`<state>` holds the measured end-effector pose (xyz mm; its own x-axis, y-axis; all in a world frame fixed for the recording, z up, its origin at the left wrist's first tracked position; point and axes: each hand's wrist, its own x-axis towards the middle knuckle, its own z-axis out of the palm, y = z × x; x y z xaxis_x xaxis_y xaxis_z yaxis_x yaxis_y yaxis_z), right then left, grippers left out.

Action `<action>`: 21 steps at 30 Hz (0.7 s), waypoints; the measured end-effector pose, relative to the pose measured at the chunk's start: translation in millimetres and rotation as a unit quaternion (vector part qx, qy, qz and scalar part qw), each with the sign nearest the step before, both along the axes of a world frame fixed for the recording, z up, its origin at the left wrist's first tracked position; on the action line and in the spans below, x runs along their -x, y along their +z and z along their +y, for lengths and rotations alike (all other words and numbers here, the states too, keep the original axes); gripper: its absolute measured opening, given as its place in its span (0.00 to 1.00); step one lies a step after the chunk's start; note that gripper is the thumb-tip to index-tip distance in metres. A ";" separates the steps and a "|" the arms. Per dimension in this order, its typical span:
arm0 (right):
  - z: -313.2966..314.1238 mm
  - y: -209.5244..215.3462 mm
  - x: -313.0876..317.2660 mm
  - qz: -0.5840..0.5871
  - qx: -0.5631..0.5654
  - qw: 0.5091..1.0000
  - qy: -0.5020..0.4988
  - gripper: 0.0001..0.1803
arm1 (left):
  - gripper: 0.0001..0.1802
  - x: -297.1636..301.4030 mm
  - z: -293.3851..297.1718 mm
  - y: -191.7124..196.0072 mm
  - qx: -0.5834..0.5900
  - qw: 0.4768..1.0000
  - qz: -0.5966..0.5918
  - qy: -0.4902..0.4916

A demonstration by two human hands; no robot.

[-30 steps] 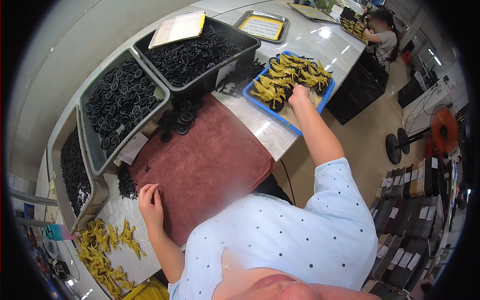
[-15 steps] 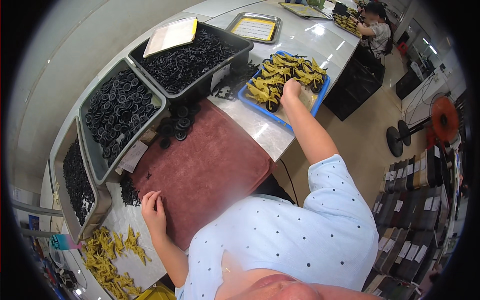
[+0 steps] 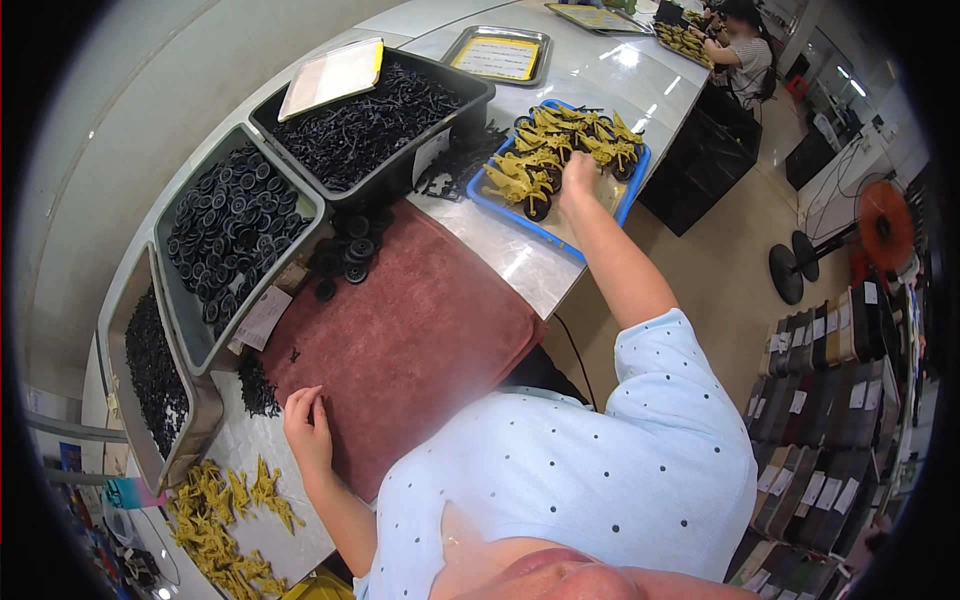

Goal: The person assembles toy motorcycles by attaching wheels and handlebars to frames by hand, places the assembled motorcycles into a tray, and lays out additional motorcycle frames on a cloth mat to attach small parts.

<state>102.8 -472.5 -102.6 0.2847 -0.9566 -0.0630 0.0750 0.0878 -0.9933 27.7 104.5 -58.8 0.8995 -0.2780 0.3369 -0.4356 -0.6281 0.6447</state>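
Note:
My right hand (image 3: 578, 172) reaches far forward into a blue tray (image 3: 500, 205) filled with yellow toy motorbikes (image 3: 540, 160) that have black wheels. Its fingers are bent down among the bikes, and whether they grip one is hidden. My left hand (image 3: 308, 428) rests on the near left edge of a dark red mat (image 3: 410, 340), fingers loosely curled with nothing visible in them. A small heap of black parts (image 3: 258, 385) lies just left of that hand. Several loose black wheels (image 3: 345, 255) sit at the mat's far edge.
Three grey bins line the left: black wheels (image 3: 225, 235), thin black pieces (image 3: 370, 125) under a lidded card, and black bits (image 3: 150, 365). Yellow plastic parts (image 3: 225, 510) lie near left. A metal tray (image 3: 500, 55) stands behind; another person (image 3: 740, 50) works farther along. Shelving stands at right.
My right hand has shifted slightly left and farther into the blue tray. My left hand has slid a little nearer along the mat's edge, its fingers curling in.

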 end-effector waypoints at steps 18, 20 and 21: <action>72.1 91.7 52.8 -0.149 0.237 0.958 0.066 0.12 | 0.08 8.1 -3.1 5.4 0.021 0.999 -0.025 -0.002; 156.8 169.7 83.1 -0.170 0.307 0.881 0.318 0.13 | 0.08 3.4 -3.3 0.7 0.003 0.999 -0.042 -0.014; 201.8 204.3 97.5 -0.173 0.334 0.818 0.435 0.12 | 0.09 5.8 -0.2 -0.9 -0.012 0.999 -0.043 -0.017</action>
